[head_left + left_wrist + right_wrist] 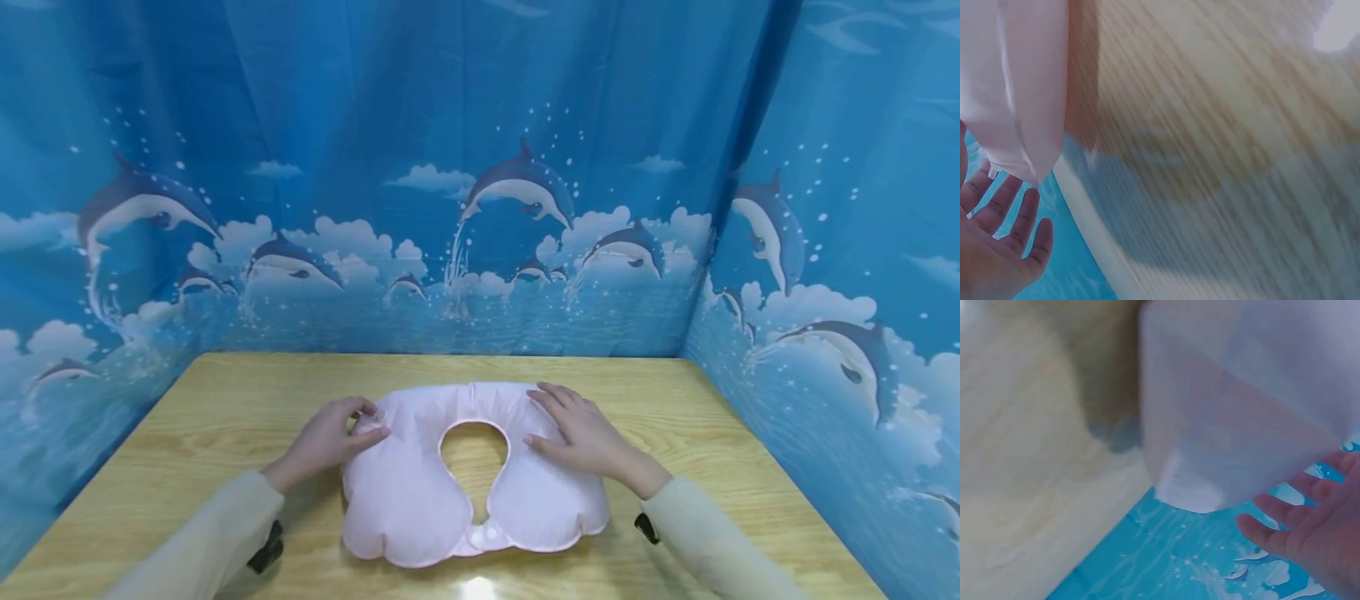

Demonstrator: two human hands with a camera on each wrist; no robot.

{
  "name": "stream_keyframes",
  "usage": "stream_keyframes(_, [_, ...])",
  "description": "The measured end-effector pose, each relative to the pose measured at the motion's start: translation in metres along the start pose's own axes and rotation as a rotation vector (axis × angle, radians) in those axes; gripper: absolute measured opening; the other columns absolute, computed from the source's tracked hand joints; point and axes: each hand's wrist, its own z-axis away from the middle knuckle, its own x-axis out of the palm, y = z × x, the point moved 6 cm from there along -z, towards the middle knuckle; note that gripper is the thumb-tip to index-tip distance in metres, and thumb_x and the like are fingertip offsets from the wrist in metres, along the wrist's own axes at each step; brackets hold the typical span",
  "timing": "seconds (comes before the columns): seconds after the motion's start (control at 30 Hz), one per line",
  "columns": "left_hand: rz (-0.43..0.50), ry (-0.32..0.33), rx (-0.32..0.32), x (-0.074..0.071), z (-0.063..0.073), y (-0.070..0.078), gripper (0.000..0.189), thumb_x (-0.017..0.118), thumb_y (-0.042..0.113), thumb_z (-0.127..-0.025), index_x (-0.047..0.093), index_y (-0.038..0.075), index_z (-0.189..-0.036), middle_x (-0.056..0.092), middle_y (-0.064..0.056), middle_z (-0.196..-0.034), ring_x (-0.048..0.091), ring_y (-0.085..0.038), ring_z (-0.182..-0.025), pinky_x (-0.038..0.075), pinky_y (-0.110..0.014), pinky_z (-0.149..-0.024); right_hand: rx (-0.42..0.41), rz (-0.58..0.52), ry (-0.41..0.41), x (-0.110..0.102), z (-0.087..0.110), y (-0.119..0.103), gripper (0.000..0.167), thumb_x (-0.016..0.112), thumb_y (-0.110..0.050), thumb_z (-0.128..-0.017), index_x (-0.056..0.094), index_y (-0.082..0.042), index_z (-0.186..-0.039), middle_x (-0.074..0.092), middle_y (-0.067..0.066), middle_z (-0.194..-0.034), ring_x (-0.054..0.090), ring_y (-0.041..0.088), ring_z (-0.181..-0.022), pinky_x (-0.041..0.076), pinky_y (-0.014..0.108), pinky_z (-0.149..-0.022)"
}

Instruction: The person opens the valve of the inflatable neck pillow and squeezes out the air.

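A pale pink inflated U-shaped neck pillow [408,500] lies on the wooden table, its rounded opening in the middle and the tab with round snaps at the near side. At its upper left corner is my left hand [333,437], thumb on the top face and fingers loosely bent by the edge. A small clear valve [992,170] shows beside those fingertips in the left wrist view. My right hand [585,429] rests on the upper right part, fingers spread and nearly straight. In the right wrist view, its fingers [1272,534] extend along the pillow's end [1222,425].
The light wood-grain table [255,383] reaches back to a blue curtain [375,125] printed with dolphins and clouds, which also hangs along the right and left sides. Both sleeves [217,533] are pale, with a dark object [266,547] under the left cuff.
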Motion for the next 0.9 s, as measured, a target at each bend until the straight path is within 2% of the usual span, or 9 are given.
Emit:
stream_keyframes(0.2, [-0.005,0.009,-0.006,0.002,0.000,0.000,0.037,0.070,0.038,-0.078,0.065,0.007,-0.096,0.066,-0.006,-0.094,0.060,-0.022,-0.089,0.048,-0.041,-0.077,-0.021,-0.035,-0.097,-0.006,-0.025,-0.014,0.064,0.054,-0.046,-0.087,0.037,-0.013,-0.139,0.036,0.014,-0.144,0.034,0.035,-0.131,0.028,0.058,-0.101])
stream_keyframes(0.4, [-0.006,0.021,-0.004,0.004,0.000,0.002,0.037,0.070,0.038,-0.077,0.065,0.007,-0.096,0.066,-0.007,-0.094,0.060,-0.022,-0.089,0.048,-0.041,-0.078,-0.030,-0.061,-0.215,-0.002,-0.052,-0.030,0.063,0.050,-0.049,-0.089,0.033,-0.019,-0.141,0.033,0.008,-0.146,0.030,0.029,-0.135,0.024,0.056,-0.105])
stream_keyframes(0.57, [0.008,0.043,0.009,0.003,0.003,0.004,0.036,0.071,0.036,-0.077,0.065,0.007,-0.097,0.066,-0.007,-0.095,0.060,-0.025,-0.091,0.047,-0.043,-0.080,-0.062,-0.101,-0.283,0.007,-0.075,-0.046,0.061,0.050,-0.046,-0.090,0.032,-0.019,-0.141,0.034,0.006,-0.146,0.031,0.027,-0.134,0.025,0.055,-0.106])
stream_keyframes(0.73, [0.029,0.061,0.025,0.004,0.003,0.004,0.033,0.072,0.034,-0.076,0.065,0.007,-0.094,0.066,-0.005,-0.093,0.060,-0.022,-0.089,0.047,-0.041,-0.079,-0.099,-0.139,-0.333,0.020,-0.096,-0.064,0.060,0.050,-0.044,-0.090,0.033,-0.018,-0.141,0.035,0.004,-0.145,0.032,0.025,-0.134,0.026,0.050,-0.107])
stream_keyframes(0.9, [0.045,0.053,0.026,0.006,0.002,0.002,0.034,0.072,0.034,-0.077,0.064,0.007,-0.095,0.066,-0.005,-0.093,0.060,-0.021,-0.088,0.048,-0.041,-0.078,-0.125,-0.116,-0.362,0.037,-0.114,-0.080,0.059,0.049,-0.048,-0.090,0.035,-0.019,-0.139,0.038,0.002,-0.143,0.036,0.023,-0.131,0.029,0.046,-0.106])
